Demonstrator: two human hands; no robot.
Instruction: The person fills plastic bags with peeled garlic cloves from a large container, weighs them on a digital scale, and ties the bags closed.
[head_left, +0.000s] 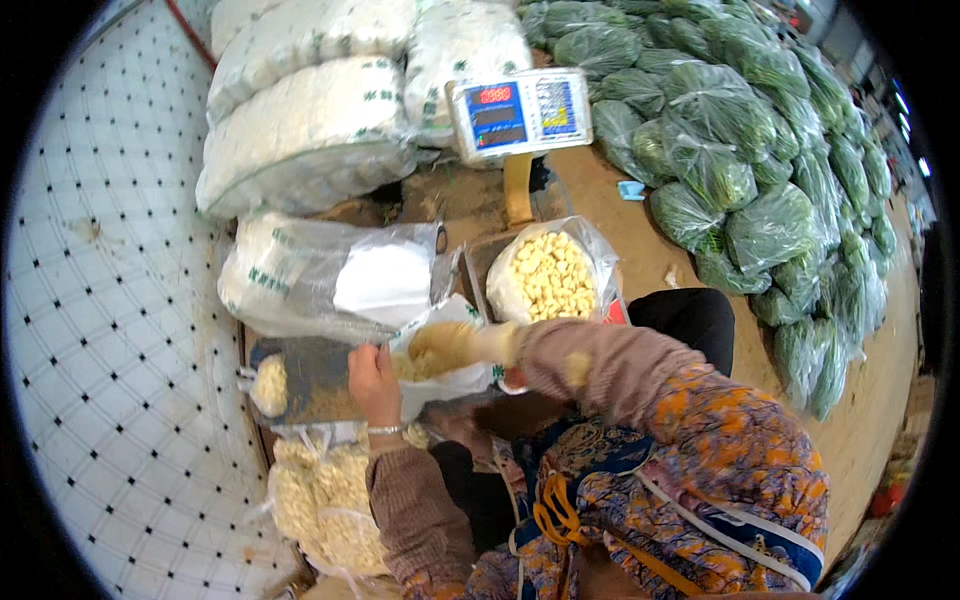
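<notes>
- Okay, nearest first: my patterned apron (730,460), orange cord (553,510) hanging loose; it could snag if I lean in.
- Bags of pale pieces (335,505) by my left forearm, partly hidden by the sleeve; an elbow knock might tip one.
- Left hand (375,380): thumb and fingers look pinched on the rim of an open plastic bag (450,385). If that pinch slips, the mouth could fold in or the bag slump and spill.
- Right hand (445,347): gloved, at that bag's mouth, blurred; can't tell if the fingers are spread or closed on anything. It hides most of the contents. A rough push might tear the thin plastic.
- Small bag (269,386) at the dark board's left edge; a sideways bump could send it off.
- Open bag of cloves (553,275), probably peeled garlic, on the scale (477,268). Right sleeve just beside it, so a nudge could scatter cloves.
- Long clear bag (300,265) left of the scale; white patch in it unclear.
- Scale display (519,112): red digits, hard to read.
- Farthest: white packs (300,140), contents unclear, top cut off; piled bags of greens (740,120), kind unclear, might slide.
</notes>
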